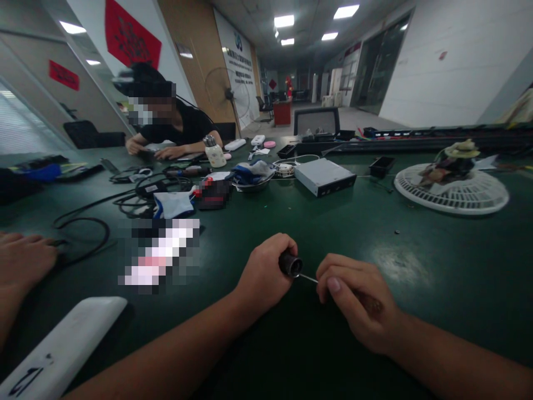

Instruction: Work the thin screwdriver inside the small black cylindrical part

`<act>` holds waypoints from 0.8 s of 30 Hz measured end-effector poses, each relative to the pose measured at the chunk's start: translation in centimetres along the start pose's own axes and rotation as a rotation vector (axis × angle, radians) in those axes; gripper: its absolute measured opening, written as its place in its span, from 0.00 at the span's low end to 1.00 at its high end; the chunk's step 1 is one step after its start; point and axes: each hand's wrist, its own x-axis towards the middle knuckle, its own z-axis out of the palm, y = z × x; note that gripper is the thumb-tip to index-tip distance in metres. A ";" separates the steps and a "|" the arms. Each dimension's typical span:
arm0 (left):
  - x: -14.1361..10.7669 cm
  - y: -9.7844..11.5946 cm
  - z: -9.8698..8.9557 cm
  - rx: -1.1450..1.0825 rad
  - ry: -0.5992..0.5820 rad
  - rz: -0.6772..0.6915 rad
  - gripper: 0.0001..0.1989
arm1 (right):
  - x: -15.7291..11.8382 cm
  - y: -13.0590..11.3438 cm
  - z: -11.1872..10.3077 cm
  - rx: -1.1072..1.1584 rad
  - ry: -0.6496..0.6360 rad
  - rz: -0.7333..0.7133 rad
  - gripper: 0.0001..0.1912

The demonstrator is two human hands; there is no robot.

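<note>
Seen from the head camera: holds a dark tube (290,265) in the left hand (266,266), over the desk (449,311), near mid-picture. Wraps the left fingers (286,242) around the tube, leaving just the hollow end bare. Turns that end rightward and toward the wearer, with the long axis slanting the same way. Grips a screwdriver (308,278) in the right hand (362,297), pinching with bent right fingers (333,285). Runs the thin shaft leftward from there to the tube's lower rim; cannot tell whether touching the rim or reaching inside. Puts the tube left of the right fingers and slightly beyond, apart from them, and so nearer to the left hand. Farther off on the desk, shows a drive (325,175) and, to the right, a fan guard (453,194).
</note>
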 end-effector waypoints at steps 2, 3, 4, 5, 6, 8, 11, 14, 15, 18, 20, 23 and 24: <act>0.0 0.1 0.0 0.014 0.003 0.005 0.09 | -0.1 0.1 0.0 0.002 0.034 0.003 0.17; 0.0 0.1 0.0 0.025 0.008 0.009 0.09 | -0.2 0.2 0.0 -0.007 0.063 0.010 0.18; 0.0 0.1 0.0 0.036 0.012 0.014 0.09 | -0.2 0.2 0.0 -0.020 0.094 0.016 0.18; 0.0 0.0 0.1 0.049 0.017 0.020 0.10 | -0.3 0.3 0.0 -0.036 0.117 0.021 0.18; 0.0 0.0 0.1 0.062 0.024 0.025 0.10 | -0.3 0.3 0.0 -0.052 0.128 0.026 0.17; -0.1 -0.1 0.2 0.093 0.036 0.036 0.10 | -0.2 0.3 -0.1 -0.072 0.117 0.034 0.16; -0.1 -0.3 0.2 0.143 0.077 0.058 0.11 | 0.0 0.2 -0.2 -0.063 0.077 0.044 0.15; -0.1 -0.3 0.2 0.182 0.113 0.082 0.13 | 0.2 0.1 -0.2 -0.046 0.050 0.046 0.14; -0.1 -0.3 0.2 0.190 0.118 0.085 0.15 | 0.2 0.1 -0.2 -0.035 0.036 0.044 0.13; -0.2 -0.1 0.2 0.222 0.140 0.078 0.18 | 0.3 0.1 -0.1 -0.013 -0.004 0.040 0.15; -0.2 0.1 0.2 0.244 0.150 0.069 0.19 | 0.2 0.1 0.0 -0.045 -0.001 0.062 0.18; -0.2 0.1 0.2 0.257 0.147 0.056 0.20 | 0.1 -0.1 0.0 -0.100 0.085 0.091 0.20; -0.2 0.1 0.2 0.262 0.144 0.054 0.21 | 0.1 -0.1 0.0 -0.107 0.121 0.092 0.20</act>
